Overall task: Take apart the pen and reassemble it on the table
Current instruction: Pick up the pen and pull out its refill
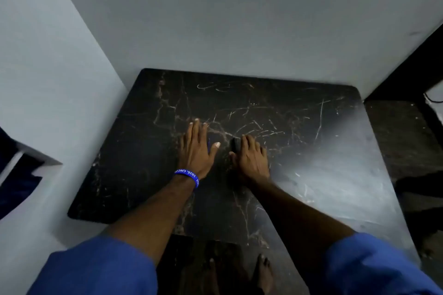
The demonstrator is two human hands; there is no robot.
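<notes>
Hands both low on the dark marble table (275, 108), near its middle. Left hand (195, 151) lies flat, fingers spread wide, palm down; a thin bluish sliver (209, 143) shows between index finger and thumb, possibly part of the pen, too blurred to confirm. Blue wristband (188, 175) on the left wrist. Right hand (251, 159), just right of the left, is curled narrow with fingers bent over a small dark object (235, 145) at its far-left edge; whether it is pinched or merely touched cannot be told, nor whether it is a pen part. Blue sleeves (100, 268) at near edge; pale walls (215, 19) far and left. Judgement: early stage, parts being gathered or pinned. To do this well, pin the barrel with the flat hand so it cannot roll, pinch the small piece by fingertips, and lay parts apart on the table.
</notes>
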